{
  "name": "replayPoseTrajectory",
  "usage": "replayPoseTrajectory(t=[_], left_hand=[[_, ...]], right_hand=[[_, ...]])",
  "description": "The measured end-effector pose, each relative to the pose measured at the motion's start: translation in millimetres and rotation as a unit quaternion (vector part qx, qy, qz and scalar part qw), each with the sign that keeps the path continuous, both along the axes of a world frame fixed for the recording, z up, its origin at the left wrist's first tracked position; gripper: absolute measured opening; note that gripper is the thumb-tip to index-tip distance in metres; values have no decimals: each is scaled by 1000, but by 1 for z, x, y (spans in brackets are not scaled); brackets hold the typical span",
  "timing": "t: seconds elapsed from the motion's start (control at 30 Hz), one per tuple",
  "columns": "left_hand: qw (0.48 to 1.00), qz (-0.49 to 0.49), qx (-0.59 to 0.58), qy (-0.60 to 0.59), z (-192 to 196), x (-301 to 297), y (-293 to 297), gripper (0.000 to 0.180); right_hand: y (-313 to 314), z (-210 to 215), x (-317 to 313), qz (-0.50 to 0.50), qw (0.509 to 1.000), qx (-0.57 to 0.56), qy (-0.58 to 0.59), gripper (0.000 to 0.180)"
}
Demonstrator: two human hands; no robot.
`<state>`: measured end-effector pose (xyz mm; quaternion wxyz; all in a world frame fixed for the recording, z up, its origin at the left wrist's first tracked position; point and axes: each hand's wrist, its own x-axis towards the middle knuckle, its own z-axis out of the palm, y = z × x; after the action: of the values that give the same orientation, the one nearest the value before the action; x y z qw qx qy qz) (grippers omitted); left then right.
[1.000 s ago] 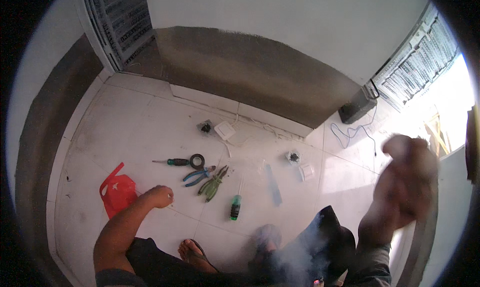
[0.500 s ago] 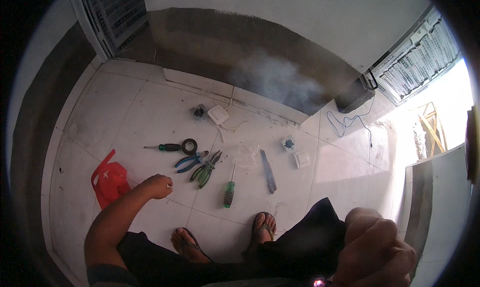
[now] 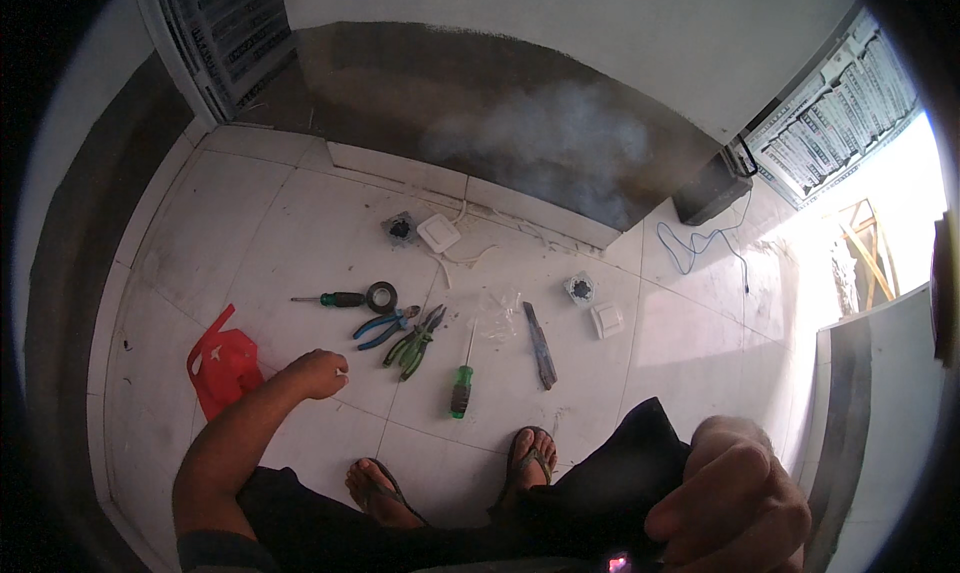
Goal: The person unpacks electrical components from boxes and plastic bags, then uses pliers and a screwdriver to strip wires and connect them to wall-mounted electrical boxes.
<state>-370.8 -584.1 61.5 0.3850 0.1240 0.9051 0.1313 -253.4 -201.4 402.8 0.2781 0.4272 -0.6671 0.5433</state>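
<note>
Red crumpled plastic bag (image 3: 225, 365) is lying on the pale tiled floor (image 3: 300, 453) at the left, the left forearm crossing in front of its lower part. Just right of it, the bare left hand (image 3: 318, 375) is hanging with its fingers curled into a loose fist; a small pale spot is showing at the fingertips, and I cannot tell whether anything is being held. Beyond, a green-and-black-handled screwdriver (image 3: 343, 299) is lying beside a black tape roll (image 3: 381, 297), with blue-handled cutters (image 3: 380, 327) and green-handled metal pliers (image 3: 410, 351) sitting close by. Behind these, a square white plastic fitting (image 3: 438, 234) is resting by white cable. Further right, a translucent green-handled screwdriver (image 3: 461, 391) is pointing away, and a long flat grey-blue strip (image 3: 538, 345) is lying beyond clear crumpled plastic (image 3: 498, 313). At the lower right, the right hand (image 3: 735, 498) is looming near the camera, fingers bending inward; I cannot tell how tightly they are closing or whether they are gripping anything.
</note>
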Motion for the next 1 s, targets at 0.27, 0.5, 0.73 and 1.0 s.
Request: replayPoseTrajectory(t=[0.27, 0.5, 0.73, 1.0], left_hand=[[1000, -13, 12, 26, -5, -8, -8, 33], [998, -24, 20, 56, -14, -12, -15, 35], [999, -40, -6, 20, -33, -11, -27, 36], [1000, -12, -20, -2, -42, -9, -31, 36]], right_hand=[[13, -10, -33, -326, 925, 192, -33, 18], [89, -128, -144, -276, 930, 182, -157, 18], [155, -281, -185, -354, 858, 256, -270, 14], [168, -382, -213, -310, 860, 257, -315, 18]])
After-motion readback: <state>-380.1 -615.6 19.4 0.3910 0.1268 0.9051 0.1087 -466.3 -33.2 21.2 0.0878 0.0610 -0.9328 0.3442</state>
